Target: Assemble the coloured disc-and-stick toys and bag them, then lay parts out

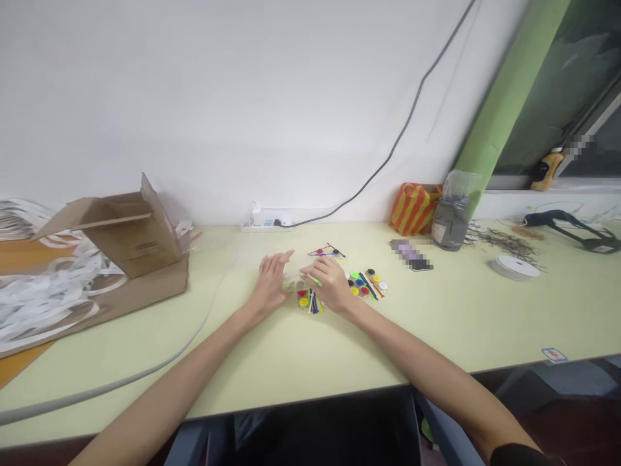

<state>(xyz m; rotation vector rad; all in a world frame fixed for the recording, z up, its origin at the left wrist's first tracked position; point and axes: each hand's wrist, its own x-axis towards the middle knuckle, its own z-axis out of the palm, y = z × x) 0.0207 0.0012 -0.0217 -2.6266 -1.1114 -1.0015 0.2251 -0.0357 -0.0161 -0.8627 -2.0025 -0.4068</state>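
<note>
Near the middle of the table my left hand [270,277] has its fingers raised and curved around a clear plastic piece [292,283], whose exact kind I cannot make out. Close on its right, my right hand [330,279] is closed in a pinch, with a thin green strip [314,280] showing at its fingers. Below the hands lie red and yellow round pieces [303,302] beside a bunch of coloured strips [316,304]. Right of my right hand is a group of coloured round pieces [359,283] with more strips [371,285]. Behind the hands, thin red and blue strips [324,251] lie crossed.
On the left are an open cardboard box [130,233] and heaped white ribbon [53,291]. A power strip [264,224] sits against the wall. Further right are a phone [411,254], a striped bag [412,208], a dark jar [449,223] and a white spool [515,268]. A grey cable [160,364] crosses the left side.
</note>
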